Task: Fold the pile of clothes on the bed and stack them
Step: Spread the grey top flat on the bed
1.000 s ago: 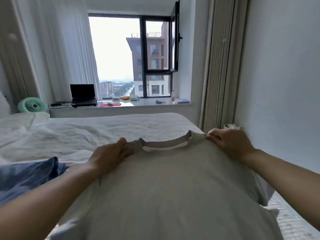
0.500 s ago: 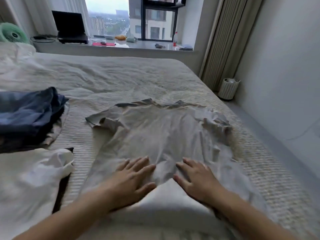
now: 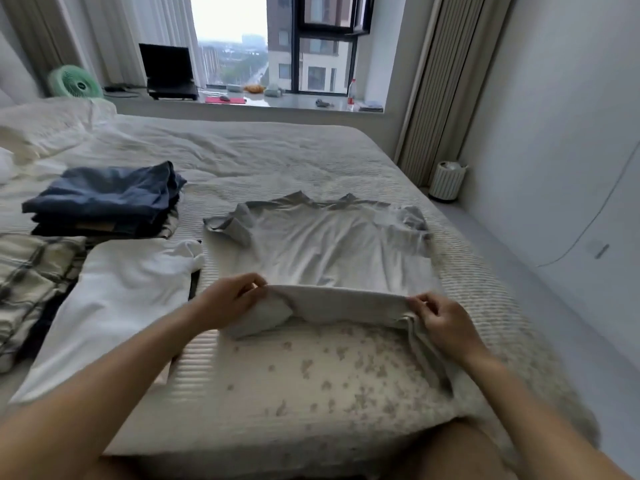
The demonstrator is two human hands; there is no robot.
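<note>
Nearest the camera, a person's two hands grip the bottom hem of a grey T-shirt (image 3: 332, 251) at its two corners, the left hand (image 3: 230, 303) pinching one end and the right hand (image 3: 441, 320) the other, so the edge is drawn taut between them and raised off the bed (image 3: 311, 386). Holding both corners this way looks meant to carry the lower part up over the body in one even fold. The rest of the shirt lies flat in the middle of the bed, collar away from the person and sleeves crumpled at either side. To the left, a white garment (image 3: 114, 303) and a checked cloth (image 3: 31, 275) wait, apparently unfolded. Beyond them sits a folded stack of dark blue clothes (image 3: 104, 199), kept clear of the working space. A laptop (image 3: 169, 72) and green fan (image 3: 74, 83) stand at the window.
</note>
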